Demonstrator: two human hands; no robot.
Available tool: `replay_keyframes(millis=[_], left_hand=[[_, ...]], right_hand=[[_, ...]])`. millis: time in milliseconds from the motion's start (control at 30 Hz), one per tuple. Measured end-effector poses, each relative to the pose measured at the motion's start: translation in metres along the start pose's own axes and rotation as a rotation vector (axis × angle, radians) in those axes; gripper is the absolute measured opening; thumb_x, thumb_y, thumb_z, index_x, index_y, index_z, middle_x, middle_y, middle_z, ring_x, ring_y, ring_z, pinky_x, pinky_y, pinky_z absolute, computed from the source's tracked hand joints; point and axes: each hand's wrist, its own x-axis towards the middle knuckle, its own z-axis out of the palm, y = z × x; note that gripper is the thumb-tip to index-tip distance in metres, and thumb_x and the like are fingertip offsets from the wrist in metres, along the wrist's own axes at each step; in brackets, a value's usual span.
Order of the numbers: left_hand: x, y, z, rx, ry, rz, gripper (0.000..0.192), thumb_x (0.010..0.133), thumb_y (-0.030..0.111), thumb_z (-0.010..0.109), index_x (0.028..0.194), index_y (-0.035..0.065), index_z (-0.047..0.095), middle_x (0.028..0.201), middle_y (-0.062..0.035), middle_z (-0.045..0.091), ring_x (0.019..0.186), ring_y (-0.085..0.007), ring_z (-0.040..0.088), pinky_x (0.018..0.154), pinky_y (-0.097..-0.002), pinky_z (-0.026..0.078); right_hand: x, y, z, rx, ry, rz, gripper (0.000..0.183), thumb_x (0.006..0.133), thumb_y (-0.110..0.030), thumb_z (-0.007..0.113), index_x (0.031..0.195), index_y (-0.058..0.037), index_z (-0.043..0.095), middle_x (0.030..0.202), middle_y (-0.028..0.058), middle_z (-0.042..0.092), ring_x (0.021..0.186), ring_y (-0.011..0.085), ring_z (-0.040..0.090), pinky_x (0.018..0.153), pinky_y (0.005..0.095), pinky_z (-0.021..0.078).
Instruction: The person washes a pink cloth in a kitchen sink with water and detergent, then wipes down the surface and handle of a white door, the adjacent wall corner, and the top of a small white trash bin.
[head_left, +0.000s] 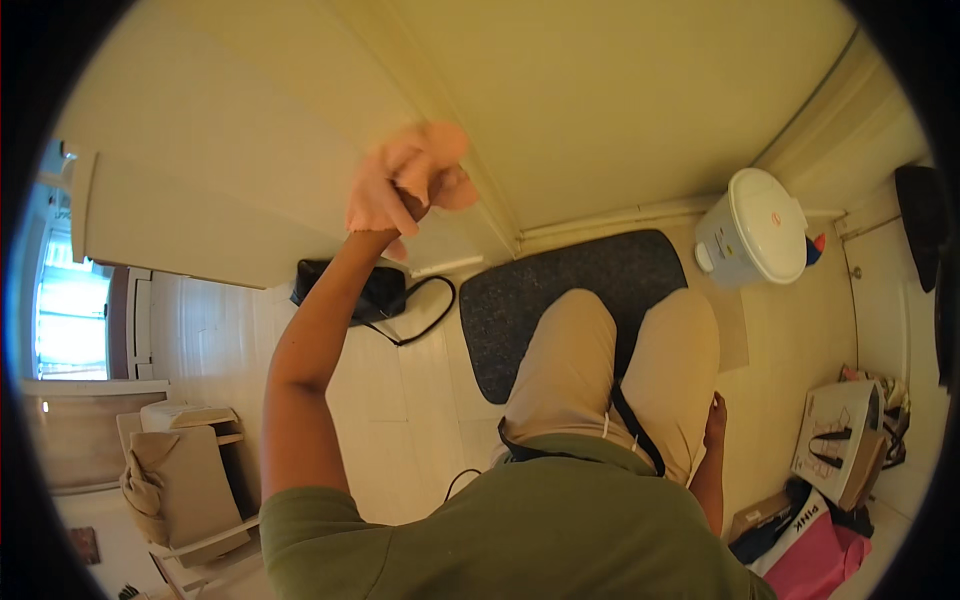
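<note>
A pink cloth (375, 184), slightly blurred, is bunched in my left hand (417, 204), and its folds hide most of the fingers. That arm is stretched forward, with the cloth at the pale wall trim (450, 150); whether they touch is hard to tell. My right hand (716, 421) hangs low beside my right thigh. Nothing shows in it, but its fingers are too small and partly turned away to judge. Ahead of me stands a plain cream door or wall panel (622, 112).
A dark doormat (555, 300) lies at my feet. A black strapped bag (375, 292) rests by the left wall. A white lidded bin (765, 225) stands front right. Paper bags (832, 435) and a pink bag (814, 544) sit at right. Behind left is a chair (187, 487).
</note>
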Motion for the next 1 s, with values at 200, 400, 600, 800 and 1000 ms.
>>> replay_keyframes(millis=[200,400,600,800,1000], left_hand=[[-0.014,0.017,0.044,0.349,-0.464,-0.218,0.045,0.073,0.007,0.060,0.117,0.0056,0.049,0.101,-0.0134,0.057,0.098,-0.0292,0.054,0.084,-0.0314,0.044],[-0.013,-0.142,0.140,-0.908,-0.721,-0.485,0.039,0.095,0.015,0.033,0.133,0.0111,0.036,0.113,-0.0015,0.053,0.099,-0.0106,0.052,0.087,-0.0256,0.040],[-0.030,-0.101,0.216,-0.555,-0.745,-0.293,0.039,0.097,0.029,0.031,0.128,0.0084,0.042,0.114,-0.0013,0.054,0.101,-0.0159,0.053,0.087,-0.0292,0.041],[-0.028,-0.090,0.235,0.098,-0.710,0.124,0.040,0.096,0.033,0.027,0.120,0.0082,0.048,0.109,-0.0055,0.055,0.094,-0.0191,0.052,0.085,-0.0311,0.040],[-0.013,-0.046,0.163,-0.391,-0.581,-0.336,0.031,0.092,0.022,0.039,0.114,0.0043,0.052,0.088,-0.0043,0.059,0.064,-0.0136,0.052,0.065,-0.0281,0.049]], right_hand=[[-0.036,-0.062,-0.016,0.042,-0.039,0.268,0.061,0.089,-0.050,0.047,0.132,-0.0080,0.038,0.116,0.0139,0.054,0.086,0.0213,0.057,0.068,0.0335,0.0488],[-0.072,-0.057,-0.029,0.049,0.023,0.367,0.068,0.087,-0.054,0.047,0.133,-0.0061,0.037,0.113,0.0168,0.054,0.089,0.0235,0.057,0.071,0.0350,0.0493],[-0.130,-0.018,-0.048,0.031,0.125,0.473,0.062,0.086,-0.051,0.052,0.126,-0.0044,0.046,0.098,0.0109,0.059,0.070,0.0146,0.054,0.057,0.0283,0.0462],[-0.152,0.001,-0.038,0.094,0.100,0.549,0.052,0.087,-0.047,0.052,0.123,-0.0084,0.049,0.093,0.0046,0.058,0.068,0.0109,0.050,0.057,0.0271,0.0443],[-0.148,0.007,-0.042,0.084,0.045,0.564,0.051,0.088,-0.048,0.050,0.122,-0.0096,0.050,0.091,0.0004,0.053,0.071,0.0097,0.050,0.059,0.0244,0.0440]])
